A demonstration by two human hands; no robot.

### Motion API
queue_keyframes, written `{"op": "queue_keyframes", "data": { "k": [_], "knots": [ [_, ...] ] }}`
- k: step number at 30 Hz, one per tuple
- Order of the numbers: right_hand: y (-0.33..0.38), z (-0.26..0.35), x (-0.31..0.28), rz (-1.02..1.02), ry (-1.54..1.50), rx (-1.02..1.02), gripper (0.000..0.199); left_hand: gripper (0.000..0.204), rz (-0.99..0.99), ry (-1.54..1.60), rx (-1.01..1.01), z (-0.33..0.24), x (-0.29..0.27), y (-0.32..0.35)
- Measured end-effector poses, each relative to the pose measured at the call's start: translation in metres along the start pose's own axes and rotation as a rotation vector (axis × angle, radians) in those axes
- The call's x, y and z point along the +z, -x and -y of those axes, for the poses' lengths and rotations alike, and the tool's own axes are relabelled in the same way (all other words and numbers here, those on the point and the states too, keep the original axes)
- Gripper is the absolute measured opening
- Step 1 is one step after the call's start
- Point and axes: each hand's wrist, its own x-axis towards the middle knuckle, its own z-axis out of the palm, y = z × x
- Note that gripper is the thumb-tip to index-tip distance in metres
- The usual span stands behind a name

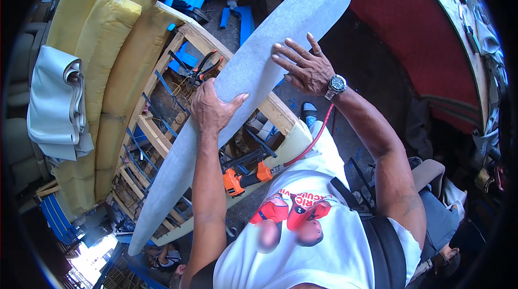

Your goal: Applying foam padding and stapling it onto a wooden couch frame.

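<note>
Pale folded fabric (53, 103) on yellow foam (110, 27); red panel (421, 35) at right.

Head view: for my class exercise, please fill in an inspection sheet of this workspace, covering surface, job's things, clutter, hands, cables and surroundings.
Surface: wooden frame with open gaps crossed by dark straps.
Job's things: long grey padded piece, slanting over the frame; orange and black tool at the frame's near edge.
Clutter: pliers at the frame; blue scraps beyond it.
Hands: left hand grips the padded piece; right hand is open over it, contact unclear.
Cables: red hose runs to the tool; electric cords, nothing seen for certain.
Surroundings: yellow foam and folded silvery material on the left; large red panel on the right.
</note>
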Motion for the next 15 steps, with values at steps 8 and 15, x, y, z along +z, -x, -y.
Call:
{"op": "queue_keyframes", "data": {
  "k": [8, 15],
  "knots": [
    [-0.09, -0.067, -0.03, 0.035, 0.246, 0.224, 0.05, 0.085, -0.02, -0.04, 0.064, -0.005, 0.001, 0.009],
    [-0.081, -0.071, -0.043, 0.058, 0.061, 0.245, 0.051, 0.066, 0.449, 0.481, -0.241, -0.021, 0.0, -0.065]
  ]
}}
